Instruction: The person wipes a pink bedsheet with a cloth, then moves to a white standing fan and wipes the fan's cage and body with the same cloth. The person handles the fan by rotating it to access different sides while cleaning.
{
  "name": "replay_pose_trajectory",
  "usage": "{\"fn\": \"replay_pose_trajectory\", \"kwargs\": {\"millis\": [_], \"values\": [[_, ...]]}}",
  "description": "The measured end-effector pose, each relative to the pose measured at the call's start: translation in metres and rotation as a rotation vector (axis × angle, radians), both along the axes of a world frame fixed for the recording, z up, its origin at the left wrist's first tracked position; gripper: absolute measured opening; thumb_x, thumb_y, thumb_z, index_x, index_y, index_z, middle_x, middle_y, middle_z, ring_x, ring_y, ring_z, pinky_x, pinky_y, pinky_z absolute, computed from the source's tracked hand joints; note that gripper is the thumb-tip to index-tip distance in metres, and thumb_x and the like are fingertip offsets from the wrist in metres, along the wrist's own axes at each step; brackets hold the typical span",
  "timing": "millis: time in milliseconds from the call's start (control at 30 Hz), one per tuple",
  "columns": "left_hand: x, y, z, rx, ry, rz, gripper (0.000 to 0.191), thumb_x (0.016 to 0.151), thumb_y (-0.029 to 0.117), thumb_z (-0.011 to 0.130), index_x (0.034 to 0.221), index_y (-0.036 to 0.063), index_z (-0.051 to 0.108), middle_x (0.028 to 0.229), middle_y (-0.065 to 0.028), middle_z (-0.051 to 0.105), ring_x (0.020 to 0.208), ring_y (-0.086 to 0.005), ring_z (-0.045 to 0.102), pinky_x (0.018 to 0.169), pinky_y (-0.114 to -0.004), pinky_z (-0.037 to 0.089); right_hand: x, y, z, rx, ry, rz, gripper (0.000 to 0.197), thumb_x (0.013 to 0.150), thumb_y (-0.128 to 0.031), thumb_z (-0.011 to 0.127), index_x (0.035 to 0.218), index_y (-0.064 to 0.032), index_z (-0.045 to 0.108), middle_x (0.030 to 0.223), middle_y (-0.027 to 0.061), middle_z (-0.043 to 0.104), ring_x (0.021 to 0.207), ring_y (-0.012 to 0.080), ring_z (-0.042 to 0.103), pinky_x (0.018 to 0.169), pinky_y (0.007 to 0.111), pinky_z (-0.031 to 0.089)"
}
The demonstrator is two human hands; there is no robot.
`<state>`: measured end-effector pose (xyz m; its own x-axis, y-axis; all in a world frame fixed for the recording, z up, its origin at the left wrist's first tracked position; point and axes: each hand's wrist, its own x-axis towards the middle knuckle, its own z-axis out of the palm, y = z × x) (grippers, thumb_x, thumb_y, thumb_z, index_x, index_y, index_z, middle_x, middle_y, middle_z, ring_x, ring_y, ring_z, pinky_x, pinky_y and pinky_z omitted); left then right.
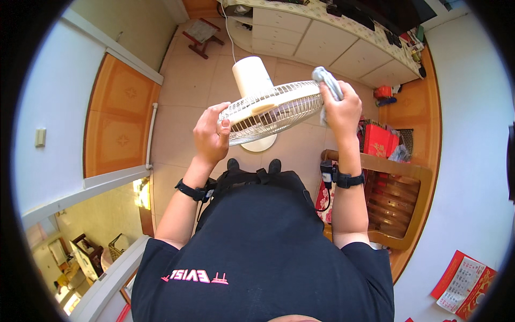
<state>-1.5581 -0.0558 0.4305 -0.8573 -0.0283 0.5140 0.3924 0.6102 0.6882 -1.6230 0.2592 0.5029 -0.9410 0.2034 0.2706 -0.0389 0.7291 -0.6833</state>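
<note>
A cream electric standing fan stands before me, its wire guard (277, 108) seen from above at a slant. The motor housing (251, 76) points away from me, and part of the round base (260, 143) shows on the floor below. My left hand (213, 131) grips the guard's left rim, thumb towards me. At the right rim, my right hand (342, 106) pinches a light grey-blue cloth (330, 82) against the guard. Some of the cloth hangs below the fingers. The fan blades are mostly hidden behind the wires.
A power cord (229, 32) runs from the fan towards a long white cabinet (318, 40). A low folding stool (203, 36) stands at the far left. To my right are a wooden armchair (422, 201) and red boxes (378, 141). A wall calendar (462, 283) hangs lower right.
</note>
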Motion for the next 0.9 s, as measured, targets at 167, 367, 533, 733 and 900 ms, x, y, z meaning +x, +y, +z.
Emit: {"fn": "replay_pose_trajectory", "kwargs": {"millis": [167,367,533,733,900], "values": [[-0.002,-0.002,-0.007,-0.007,0.011,0.003,0.051,0.112,0.047,0.048,0.124,0.0033,0.07,0.114,-0.02,0.076,0.103,-0.0429,0.073,0.088,-0.047,0.059,0.024,-0.029,0.012,0.077,0.171,0.368,0.029,0.088,-0.026,0.086,0.106,-0.0036,0.078,0.104,0.0143,0.073,0.094,0.0358,0.074,0.081,0.043,0.06],[-0.002,-0.002,0.002,-0.006,-0.011,-0.017,0.052,0.112,0.048,0.047,0.124,0.0029,0.07,0.114,-0.0206,0.075,0.103,-0.0425,0.073,0.088,-0.047,0.059,-0.008,0.008,-0.002,-0.063,-0.015,0.035,0.031,0.088,-0.026,0.086,0.104,-0.0004,0.078,0.096,0.016,0.073,0.085,0.0348,0.074,0.079,0.042,0.059],[-0.002,-0.005,-0.006,-0.018,-0.004,0.001,0.053,0.112,0.049,0.046,0.125,0.003,0.07,0.115,-0.021,0.075,0.104,-0.0416,0.074,0.09,-0.046,0.059,0.013,-0.016,0.01,-0.011,0.187,0.392,0.03,0.088,-0.022,0.086,0.104,0.0006,0.077,0.098,0.0149,0.073,0.087,0.0323,0.073,0.079,0.04,0.058],[-0.004,-0.004,-0.003,-0.021,-0.025,-0.036,0.057,0.113,0.051,0.043,0.125,0.0023,0.07,0.115,-0.0213,0.075,0.104,-0.042,0.074,0.09,-0.046,0.059,-0.014,0.023,-0.025,-0.31,0.006,0.049,0.024,0.091,-0.021,0.084,0.101,0.0003,0.079,0.089,0.0125,0.077,0.078,0.0234,0.074,0.073,0.038,0.058],[-0.006,-0.007,-0.006,-0.017,-0.029,-0.048,0.066,0.114,0.059,0.039,0.128,0.0016,0.069,0.115,-0.023,0.075,0.105,-0.0425,0.074,0.09,-0.046,0.059,0.023,-0.025,0.014,-0.061,0.258,0.512,0.025,0.086,-0.012,0.085,0.105,0.001,0.077,0.095,0.0126,0.071,0.085,0.025,0.069,0.077,0.036,0.054]]}}
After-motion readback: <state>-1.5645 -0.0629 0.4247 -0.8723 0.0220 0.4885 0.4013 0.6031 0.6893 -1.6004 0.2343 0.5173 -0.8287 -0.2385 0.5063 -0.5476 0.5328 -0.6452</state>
